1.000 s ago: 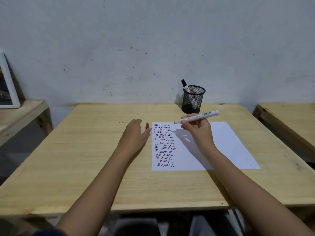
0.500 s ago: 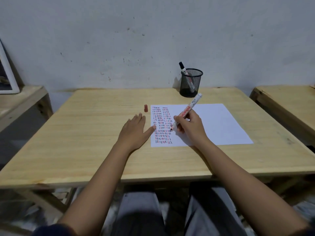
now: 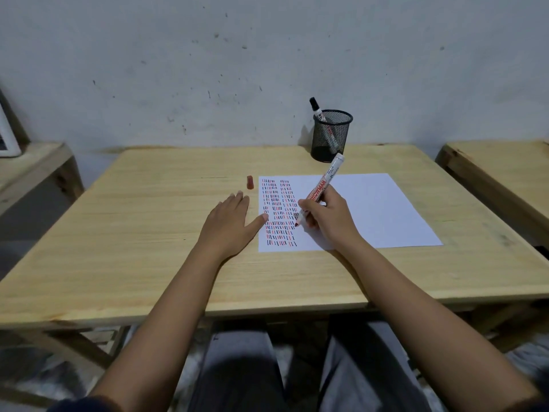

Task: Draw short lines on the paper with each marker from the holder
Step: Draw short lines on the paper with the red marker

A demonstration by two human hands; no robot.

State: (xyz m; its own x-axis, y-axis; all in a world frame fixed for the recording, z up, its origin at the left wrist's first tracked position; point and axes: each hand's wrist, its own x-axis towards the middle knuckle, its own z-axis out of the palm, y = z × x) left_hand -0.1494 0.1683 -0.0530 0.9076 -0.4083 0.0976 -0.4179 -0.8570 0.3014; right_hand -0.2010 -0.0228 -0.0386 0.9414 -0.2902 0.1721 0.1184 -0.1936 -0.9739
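right hand: the right hand [image 3: 329, 217] grips a red marker [image 3: 320, 188], tip down at the rows of dashes.
left hand: the left hand [image 3: 230, 223] lies flat on the wooden surface [image 3: 148, 233], thumb touching the paper's left edge.
paper: white paper [image 3: 371, 209], 2 columns of red and black dashes on its left part.
cap: a red cap [image 3: 250, 182] lies just left of the paper.
holder: a black mesh holder [image 3: 331, 135] near the wall holds 1 black-capped marker [image 3: 319, 110].

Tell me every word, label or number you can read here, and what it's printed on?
Red marker held in the right hand: red block lettering along the barrel that seems to end in "MAN"; the first letters are too blurred to be sure of.
Same marker, white upper barrel: small dark print, too small to read.
Black marker in the mesh holder: a label, too small to read.
Paper: only short red and black strokes, no writing.
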